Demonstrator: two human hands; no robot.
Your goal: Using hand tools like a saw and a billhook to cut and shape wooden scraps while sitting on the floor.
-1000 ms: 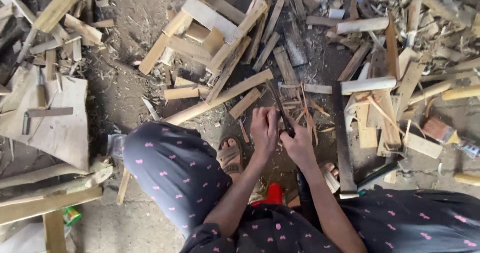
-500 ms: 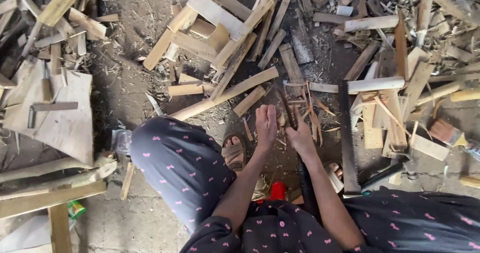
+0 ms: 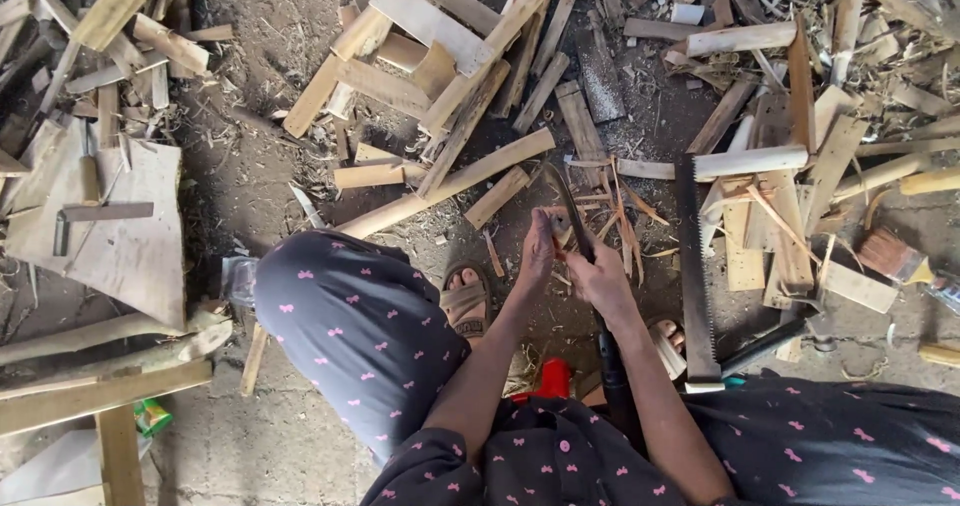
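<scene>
The person sat low over the dirt floor, both hands together between the knees. The left hand had its grip closed on a small piece of wood, held just above the floor near the sandalled foot. The right hand touched the left and was clamped on a long dark curved blade, whose tip pointed away from the body. A handsaw lay just right of the hands, among scattered wood offcuts.
</scene>
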